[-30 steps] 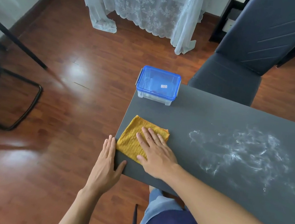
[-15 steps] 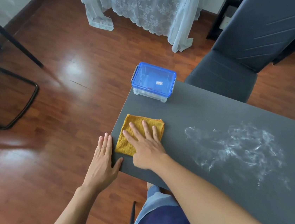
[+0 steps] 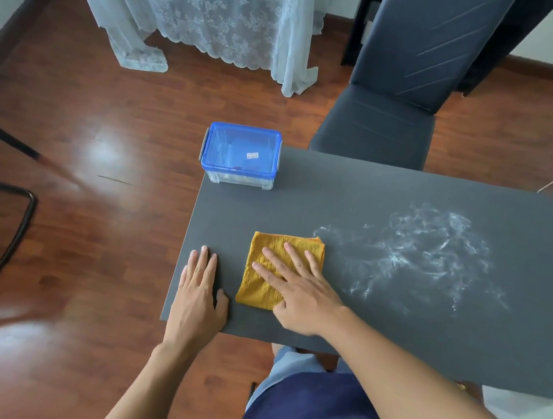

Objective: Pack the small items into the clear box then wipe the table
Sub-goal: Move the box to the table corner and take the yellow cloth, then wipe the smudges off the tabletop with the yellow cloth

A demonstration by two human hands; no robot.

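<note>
A folded yellow cloth (image 3: 273, 253) lies on the dark grey table (image 3: 392, 326), left of centre. My right hand (image 3: 297, 287) presses flat on the cloth with its fingers spread. My left hand (image 3: 198, 290) rests flat on the table's near left corner, just left of the cloth. The clear box (image 3: 239, 157) with its blue lid on stands at the table's far left corner. A patch of white powder smears (image 3: 418, 256) covers the table right of the cloth, its left edge almost at the cloth.
A dark upholstered chair (image 3: 395, 95) stands behind the table's far edge. Black metal chair legs (image 3: 7, 233) are on the wooden floor at the left. A lace curtain (image 3: 203, 22) hangs at the back. My knees are under the near edge.
My right hand has slid the cloth to the right, away from the table's left edge and toward the powder. My left hand has moved from the edge onto the tabletop.
</note>
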